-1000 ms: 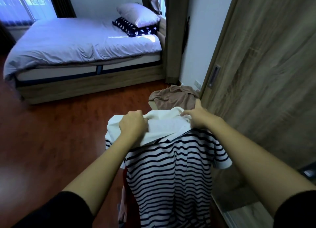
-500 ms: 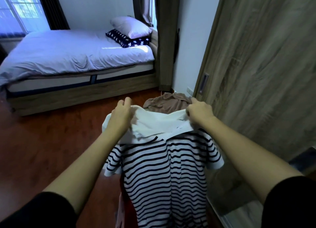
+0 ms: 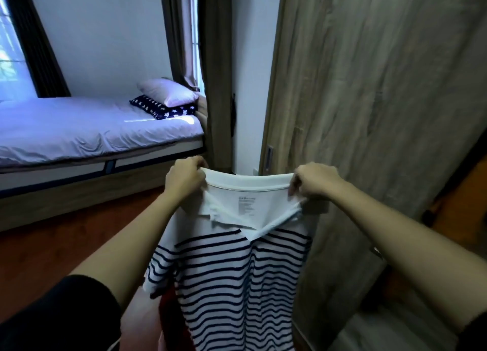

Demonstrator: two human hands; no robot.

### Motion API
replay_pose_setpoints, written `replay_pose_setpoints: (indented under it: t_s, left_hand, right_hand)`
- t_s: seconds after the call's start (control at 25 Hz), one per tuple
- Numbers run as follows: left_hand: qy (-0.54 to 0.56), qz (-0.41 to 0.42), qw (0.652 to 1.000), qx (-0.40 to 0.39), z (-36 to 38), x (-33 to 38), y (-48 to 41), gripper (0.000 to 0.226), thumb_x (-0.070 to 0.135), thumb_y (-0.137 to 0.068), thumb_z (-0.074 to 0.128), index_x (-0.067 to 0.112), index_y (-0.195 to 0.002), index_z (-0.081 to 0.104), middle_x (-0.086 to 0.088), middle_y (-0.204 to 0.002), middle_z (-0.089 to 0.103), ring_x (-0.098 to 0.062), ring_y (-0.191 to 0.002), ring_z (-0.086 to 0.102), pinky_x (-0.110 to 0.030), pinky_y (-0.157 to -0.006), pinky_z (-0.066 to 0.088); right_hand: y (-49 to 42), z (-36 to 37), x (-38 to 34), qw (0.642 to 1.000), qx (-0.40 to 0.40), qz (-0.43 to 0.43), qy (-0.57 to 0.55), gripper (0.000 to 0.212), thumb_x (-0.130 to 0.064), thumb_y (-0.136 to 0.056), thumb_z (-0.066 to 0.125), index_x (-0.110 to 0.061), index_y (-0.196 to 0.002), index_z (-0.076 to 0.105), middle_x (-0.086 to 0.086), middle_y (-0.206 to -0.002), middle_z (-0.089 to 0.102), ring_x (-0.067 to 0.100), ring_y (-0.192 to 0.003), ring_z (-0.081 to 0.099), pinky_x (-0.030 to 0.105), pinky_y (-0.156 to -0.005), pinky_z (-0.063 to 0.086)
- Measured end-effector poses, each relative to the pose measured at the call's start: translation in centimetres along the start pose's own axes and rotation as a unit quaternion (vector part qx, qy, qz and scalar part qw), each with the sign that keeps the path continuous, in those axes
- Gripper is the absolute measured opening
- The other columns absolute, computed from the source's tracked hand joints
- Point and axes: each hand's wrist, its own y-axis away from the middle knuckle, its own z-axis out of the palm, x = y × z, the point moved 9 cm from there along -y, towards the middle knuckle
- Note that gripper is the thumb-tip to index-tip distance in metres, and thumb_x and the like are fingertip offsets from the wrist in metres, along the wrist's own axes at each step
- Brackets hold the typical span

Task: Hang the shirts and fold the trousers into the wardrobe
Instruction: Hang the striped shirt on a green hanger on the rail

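A white polo shirt with dark stripes (image 3: 237, 279) hangs in front of me, its collar stretched wide and the printed label inside showing. My left hand (image 3: 184, 178) grips the left end of the collar and my right hand (image 3: 313, 179) grips the right end. The shirt's body drops down out of the bottom of the view. The wooden wardrobe door (image 3: 369, 100) stands just to the right of the shirt, with a recessed handle (image 3: 269, 157) near my right hand. No hanger is visible.
A bed (image 3: 87, 129) with a white pillow (image 3: 168, 92) on a star-patterned one stands at the left. A curtain (image 3: 216, 69) hangs beside the wall. Red-brown wooden floor (image 3: 66, 245) spreads below. Something red (image 3: 168, 316) shows under the shirt.
Both hands have lifted the shirt higher and pulled the collar apart into a wide open line. The view has tilted up, and the brown garment on the floor is now hidden.
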Motion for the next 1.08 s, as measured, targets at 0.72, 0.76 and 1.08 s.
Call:
replay_pose_setpoints:
  t_s: [0.72, 0.76, 1.08]
  left_hand:
    - [0.131, 0.388, 0.907, -0.094, 1.2, 35.4, 4.7, 0.042, 0.058, -0.072, 0.068, 0.016, -0.069, 0.070, 0.002, -0.057, 0.059, -0.011, -0.063, 0.055, -0.023, -0.056, 0.033]
    - [0.128, 0.388, 0.908, -0.092, 2.1, 36.7, 4.3, 0.056, 0.067, -0.069, 0.060, 0.011, -0.063, 0.063, 0.000, -0.050, 0.051, -0.016, -0.058, 0.050, -0.028, -0.055, 0.031]
    - [0.237, 0.453, 0.849, -0.133, 8.4, 48.6, 8.7, 0.048, 0.054, -0.079, 0.053, 0.018, -0.049, 0.042, 0.002, -0.045, 0.039, -0.007, -0.046, 0.039, -0.019, -0.048, 0.028]
  right_hand:
    - [26.7, -14.8, 19.4, 0.924, 0.379, 0.045, -0.035, 0.015, -0.034, -0.078, 0.035, -0.025, -0.088, 0.042, 0.004, -0.071, 0.058, 0.033, -0.064, 0.062, 0.036, -0.056, 0.045]
    - [27.4, -14.4, 20.3, 0.935, 0.350, 0.051, -0.001, 0.027, -0.041, -0.082, 0.037, -0.025, -0.103, 0.041, 0.007, -0.076, 0.063, 0.032, -0.066, 0.064, 0.035, -0.057, 0.049]
    - [34.3, -16.2, 31.7, 0.925, 0.322, 0.183, 0.080, 0.043, -0.057, -0.088, 0.037, -0.027, -0.097, 0.065, -0.008, -0.091, 0.063, 0.016, -0.087, 0.062, 0.029, -0.064, 0.043]
